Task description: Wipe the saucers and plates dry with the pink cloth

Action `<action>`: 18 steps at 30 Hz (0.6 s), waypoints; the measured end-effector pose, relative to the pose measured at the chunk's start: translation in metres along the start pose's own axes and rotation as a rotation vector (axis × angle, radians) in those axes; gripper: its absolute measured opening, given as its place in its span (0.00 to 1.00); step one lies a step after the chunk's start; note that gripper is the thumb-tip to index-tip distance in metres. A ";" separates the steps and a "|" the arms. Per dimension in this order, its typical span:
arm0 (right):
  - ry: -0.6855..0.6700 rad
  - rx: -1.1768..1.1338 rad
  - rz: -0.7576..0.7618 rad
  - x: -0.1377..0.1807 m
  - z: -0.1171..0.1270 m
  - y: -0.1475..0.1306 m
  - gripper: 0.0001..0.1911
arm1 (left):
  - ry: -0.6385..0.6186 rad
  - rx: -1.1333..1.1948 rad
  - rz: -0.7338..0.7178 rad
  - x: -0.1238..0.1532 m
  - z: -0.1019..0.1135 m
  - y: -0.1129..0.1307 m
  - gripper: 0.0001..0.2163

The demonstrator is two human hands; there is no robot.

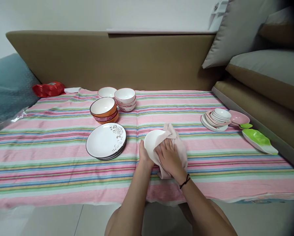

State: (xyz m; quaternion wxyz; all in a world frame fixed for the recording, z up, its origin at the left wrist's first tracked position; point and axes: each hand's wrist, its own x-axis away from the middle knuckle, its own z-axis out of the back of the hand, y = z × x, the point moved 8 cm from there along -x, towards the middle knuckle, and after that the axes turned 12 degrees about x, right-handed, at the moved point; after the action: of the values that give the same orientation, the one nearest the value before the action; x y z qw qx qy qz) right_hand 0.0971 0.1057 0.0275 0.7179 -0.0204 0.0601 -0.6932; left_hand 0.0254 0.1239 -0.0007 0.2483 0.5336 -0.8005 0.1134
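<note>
My forearms (136, 193) lay nearest. My left hand (146, 158) had its fingers clamped on the white dish (150, 141) at its lower-left rim; my right hand (170, 158) rested, fingers slightly apart, on the pink cloth (181, 149) covering the dish's right side.

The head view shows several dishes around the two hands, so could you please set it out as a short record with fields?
Left hand: holds the white dish at its edge
Right hand: lies on the pink cloth, which partly covers the dish
Right wrist: black band
Left of hands: stacked plates, the top one flower-printed
Behind the plates: orange-and-red bowls; white bowls with red rims
Right side: small bowls, stacked; pink dish; green dish
Surface: striped cover
</note>
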 end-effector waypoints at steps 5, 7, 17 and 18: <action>0.007 -0.078 0.315 -0.003 0.007 -0.037 0.23 | 0.075 0.009 -0.123 -0.001 0.008 0.007 0.19; 0.026 -0.071 0.280 -0.016 0.008 -0.035 0.23 | 0.114 0.004 -0.115 0.002 0.011 0.003 0.20; 0.019 -0.014 -0.070 -0.007 -0.002 -0.004 0.28 | -0.060 0.003 0.018 0.001 -0.007 -0.004 0.16; 0.018 -0.033 -0.012 -0.007 -0.001 -0.011 0.27 | -0.041 0.001 0.001 0.000 -0.005 -0.003 0.15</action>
State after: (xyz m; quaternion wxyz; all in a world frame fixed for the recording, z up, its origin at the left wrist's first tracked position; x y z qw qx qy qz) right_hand 0.0856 0.1121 0.0282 0.7128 -0.0264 0.0777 -0.6966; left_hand 0.0291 0.1248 0.0030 0.2315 0.5355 -0.8057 0.1030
